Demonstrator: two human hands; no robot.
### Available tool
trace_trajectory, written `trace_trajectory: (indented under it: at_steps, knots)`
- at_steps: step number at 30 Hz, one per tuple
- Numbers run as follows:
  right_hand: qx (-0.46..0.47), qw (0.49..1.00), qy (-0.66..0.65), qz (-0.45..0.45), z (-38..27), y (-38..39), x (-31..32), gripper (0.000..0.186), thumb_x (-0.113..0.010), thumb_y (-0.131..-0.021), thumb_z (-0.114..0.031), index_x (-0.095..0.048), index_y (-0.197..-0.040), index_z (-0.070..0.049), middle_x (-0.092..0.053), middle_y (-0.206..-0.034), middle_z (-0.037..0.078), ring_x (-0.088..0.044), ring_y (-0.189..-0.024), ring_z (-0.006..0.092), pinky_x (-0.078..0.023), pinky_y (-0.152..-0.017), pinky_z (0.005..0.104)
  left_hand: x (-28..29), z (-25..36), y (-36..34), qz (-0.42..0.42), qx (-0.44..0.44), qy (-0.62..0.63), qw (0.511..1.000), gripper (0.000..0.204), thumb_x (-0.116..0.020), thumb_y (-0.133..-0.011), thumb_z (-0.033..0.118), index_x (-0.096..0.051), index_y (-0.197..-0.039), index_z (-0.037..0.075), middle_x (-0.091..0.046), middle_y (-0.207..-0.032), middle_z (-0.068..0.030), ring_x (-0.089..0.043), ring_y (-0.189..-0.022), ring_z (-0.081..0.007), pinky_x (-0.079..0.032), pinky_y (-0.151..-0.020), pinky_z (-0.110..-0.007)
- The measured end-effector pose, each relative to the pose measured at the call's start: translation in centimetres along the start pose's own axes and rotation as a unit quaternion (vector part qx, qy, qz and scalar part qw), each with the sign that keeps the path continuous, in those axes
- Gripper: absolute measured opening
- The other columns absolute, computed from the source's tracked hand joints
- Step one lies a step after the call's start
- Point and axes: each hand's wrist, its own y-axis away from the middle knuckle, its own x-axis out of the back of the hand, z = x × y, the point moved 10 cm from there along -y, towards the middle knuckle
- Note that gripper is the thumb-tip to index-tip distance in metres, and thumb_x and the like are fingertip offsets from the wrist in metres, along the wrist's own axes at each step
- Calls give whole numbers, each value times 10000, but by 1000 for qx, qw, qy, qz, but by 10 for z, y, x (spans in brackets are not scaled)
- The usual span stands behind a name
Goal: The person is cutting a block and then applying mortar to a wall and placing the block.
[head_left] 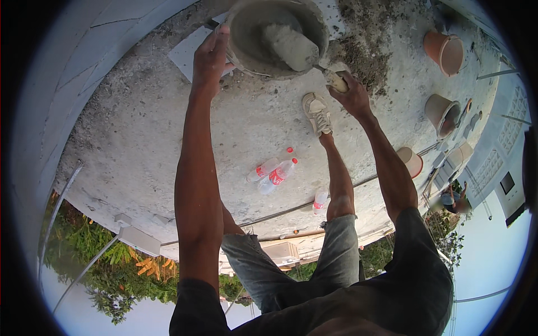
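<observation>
You have two clear plastic bottles (271,172) with red labels lying side by side on the concrete floor (140,117). A third bottle (319,200) lies near them, orange buckets (445,51) stand well apart, and a pale tile (188,51) lies farther off.

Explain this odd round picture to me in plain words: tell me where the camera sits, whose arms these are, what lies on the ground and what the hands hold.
The camera is worn on a person's head and looks down through a fisheye lens, so edges bend. Both arms are the wearer's own. The left hand grips the rim of a grey pan coated in wet cement. The right hand holds the handle of a trowel loaded with cement inside the pan. Below is a rough concrete floor, with one shoe of the wearer, plastic bottles lying flat, a loose heap of sand or mortar and several buckets.
</observation>
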Motion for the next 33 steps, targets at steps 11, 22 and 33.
trace_trajectory:
  at_steps: [11, 22, 33]
  knots:
    - [24, 995, -98, -6, -94, 60, 48, 442, -741, -802, -349, -593, -1151, -123, -711, -882, 159, -689, -846, 367, -541, -742, 460, 133, -116, 244, 76, 179, -89, 977, 785, -568, -943, 545, -332, -1503, 49, -486, -1438, -193, -481, -1311, -320, -444, -1009, -411]
    - [176, 982, -72, -6, -215, 187, 266, 515, -748, -802, -392, -618, -1132, -20, -683, -974, 224, -664, -865, 416, -520, -766, 455, 42, -86, 670, -15, 398, 63, 915, 772, -505, -954, 588, -218, -1565, 213, -373, -1531, -179, -446, -1332, -316, -349, -1095, -486]
    - [253, 958, -111, -77, -433, 315, 625, 515, -642, -900, -539, -618, -955, -28, -535, -642, -7, -531, -531, 72, -435, -461, 240, 73, -99, 540, -55, 142, 77, 985, 809, -545, -930, 591, -180, -1563, 244, -399, -1491, -207, -502, -1260, -380, -418, -998, -544]
